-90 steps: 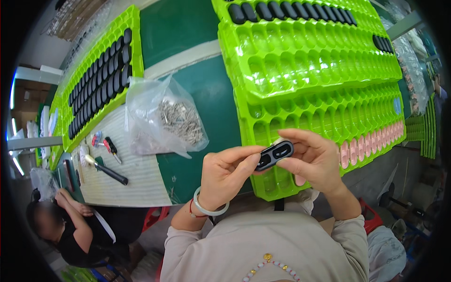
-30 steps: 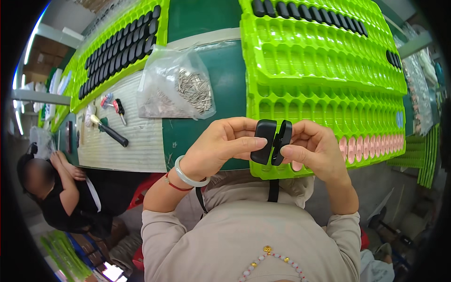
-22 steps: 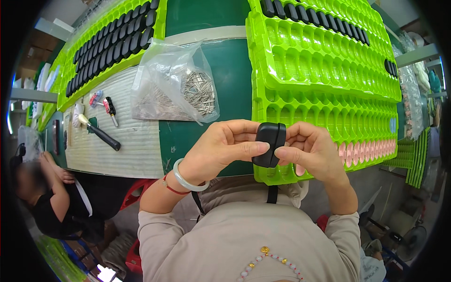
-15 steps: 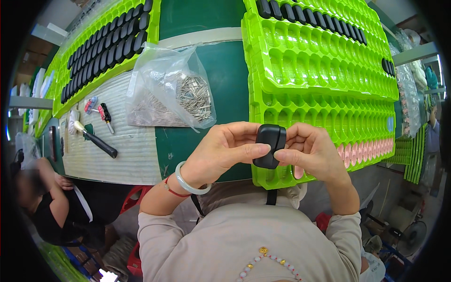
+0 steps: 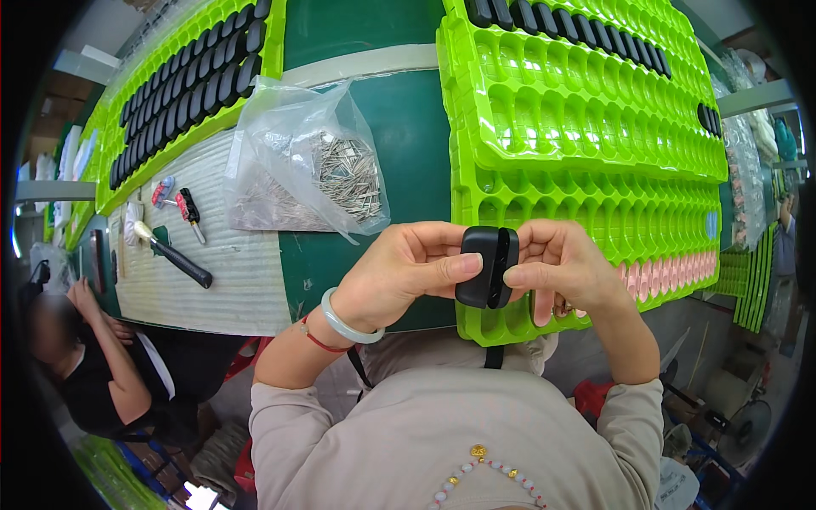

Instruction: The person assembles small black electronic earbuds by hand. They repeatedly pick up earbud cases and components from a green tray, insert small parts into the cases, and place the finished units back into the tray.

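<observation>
Between my two hands is a small black rounded case (image 5: 475,279) with a hinged-looking lid, held over the near edge of the green trays. My left hand (image 5: 395,270) grips the larger part, its thumb flat on the front face. The narrower part (image 5: 503,259) is pinched by the thumb and fingers of my right hand (image 5: 565,270). A dark gap shows between the two parts; what lies inside is too small to make out. Pink pieces (image 5: 667,275) line the near row of the lower green tray (image 5: 586,212), just beyond my right hand.
An open plastic bag of thin metal pins (image 5: 350,178) lies left of the trays. A black-handled tool (image 5: 180,260) and a red-and-black screwdriver (image 5: 190,212) rest on a pale ribbed mat (image 5: 238,280). Black cases fill a left tray (image 5: 204,68) and one row of the upper right tray (image 5: 544,110). Another person (image 5: 110,365) sits left.
The case's two parts have come further apart, and the gap between them is wider. My right hand has shifted slightly to the right. The other person's arm has moved up toward the table.
</observation>
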A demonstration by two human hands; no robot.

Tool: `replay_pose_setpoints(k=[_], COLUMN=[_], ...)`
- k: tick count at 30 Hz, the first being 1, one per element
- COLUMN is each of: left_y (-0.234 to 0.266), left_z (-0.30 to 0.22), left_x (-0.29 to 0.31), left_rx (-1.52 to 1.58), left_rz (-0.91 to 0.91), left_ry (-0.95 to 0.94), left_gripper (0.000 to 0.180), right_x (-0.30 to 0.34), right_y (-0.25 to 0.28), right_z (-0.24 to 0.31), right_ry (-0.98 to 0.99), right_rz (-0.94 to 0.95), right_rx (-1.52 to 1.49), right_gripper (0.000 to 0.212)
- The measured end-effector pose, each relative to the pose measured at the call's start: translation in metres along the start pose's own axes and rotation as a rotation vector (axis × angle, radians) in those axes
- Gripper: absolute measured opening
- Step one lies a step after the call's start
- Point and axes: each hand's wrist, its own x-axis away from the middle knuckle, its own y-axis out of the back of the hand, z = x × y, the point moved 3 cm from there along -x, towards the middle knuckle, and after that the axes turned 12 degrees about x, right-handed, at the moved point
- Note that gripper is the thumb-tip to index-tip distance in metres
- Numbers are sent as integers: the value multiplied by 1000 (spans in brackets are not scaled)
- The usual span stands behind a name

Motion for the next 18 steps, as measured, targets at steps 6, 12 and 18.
replay_pose_setpoints(k=[6,12,18], left_y=[3,4,4], left_z=[9,12,3], left_x=[-1,-4,-1], left_rx=[260,320,245], left_rz=[126,243,106], left_ry=[60,-16,-167], left_gripper=[39,37,34], right_x=[-4,-16,-4], right_y=[4,4,19], right_z=[2,-19,9], right_ry=[17,133,493], right_rz=[69,247,-360], right_rx=[-76,-233,393], right_gripper=[34,38,40])
